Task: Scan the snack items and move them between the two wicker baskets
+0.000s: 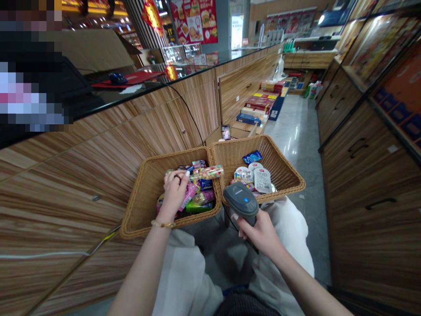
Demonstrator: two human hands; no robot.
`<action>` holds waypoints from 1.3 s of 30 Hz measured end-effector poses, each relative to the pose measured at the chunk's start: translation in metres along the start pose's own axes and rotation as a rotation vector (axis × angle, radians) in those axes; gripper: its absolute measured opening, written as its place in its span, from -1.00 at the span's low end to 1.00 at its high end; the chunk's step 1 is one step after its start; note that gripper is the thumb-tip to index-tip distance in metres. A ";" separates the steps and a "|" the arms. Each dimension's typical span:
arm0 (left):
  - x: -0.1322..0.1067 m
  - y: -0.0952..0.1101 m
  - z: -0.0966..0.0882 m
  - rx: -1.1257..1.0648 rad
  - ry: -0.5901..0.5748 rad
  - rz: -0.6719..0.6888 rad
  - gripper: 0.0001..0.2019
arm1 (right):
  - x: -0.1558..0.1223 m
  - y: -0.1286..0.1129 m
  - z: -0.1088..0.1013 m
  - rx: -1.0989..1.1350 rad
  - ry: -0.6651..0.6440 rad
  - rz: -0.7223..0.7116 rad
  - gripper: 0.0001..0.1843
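Left hand [176,191] sits in the left wicker basket [140,206], fingers closed on a pink packet [190,193] among snacks; right hand [260,232] grips a grey scanner [241,199] (blue light on) at the near rim of the right basket [286,169].

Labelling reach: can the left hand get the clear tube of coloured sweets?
Probably yes: left hand is in the left wicker basket, the clear tube lies uncovered just beyond, though it holds a pink packet.

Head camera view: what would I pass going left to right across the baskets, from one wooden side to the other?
Wooden counter → left hand gripping a pink packet → candy tube → scanner in the right hand → white packet → drawer cabinet.
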State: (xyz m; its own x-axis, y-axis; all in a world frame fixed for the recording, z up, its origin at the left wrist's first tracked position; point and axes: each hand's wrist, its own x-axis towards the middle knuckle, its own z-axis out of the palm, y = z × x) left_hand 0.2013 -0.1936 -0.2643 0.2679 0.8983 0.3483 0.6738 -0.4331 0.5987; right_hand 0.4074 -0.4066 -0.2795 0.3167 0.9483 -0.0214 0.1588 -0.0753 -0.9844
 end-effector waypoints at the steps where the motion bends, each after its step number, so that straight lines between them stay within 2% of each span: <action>1: 0.000 0.000 -0.001 -0.004 -0.008 -0.003 -0.59 | 0.000 0.000 0.000 0.002 0.000 0.001 -0.80; 5: 0.000 0.001 -0.004 -0.004 -0.051 -0.019 -0.48 | 0.000 0.002 -0.001 0.012 0.003 -0.001 -0.80; 11: -0.001 0.004 -0.007 -0.025 -0.072 -0.057 -0.58 | 0.001 -0.001 -0.001 0.007 0.020 -0.004 -0.80; 17: -0.001 0.004 -0.007 -0.011 -0.046 -0.067 -0.55 | 0.002 -0.002 0.003 0.001 -0.009 -0.011 -0.78; 28: 0.000 -0.001 -0.004 -0.037 -0.036 0.010 -0.45 | 0.005 -0.002 0.005 -0.009 -0.009 -0.013 -0.82; 39: 0.000 -0.002 -0.004 -0.041 -0.039 0.011 -0.43 | 0.005 0.001 0.006 -0.012 -0.012 -0.011 -0.83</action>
State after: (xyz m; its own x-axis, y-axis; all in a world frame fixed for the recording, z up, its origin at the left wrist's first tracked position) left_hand 0.1974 -0.1930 -0.2624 0.3022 0.8952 0.3275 0.6420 -0.4451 0.6243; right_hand 0.4036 -0.4000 -0.2819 0.3033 0.9528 -0.0126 0.1735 -0.0683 -0.9825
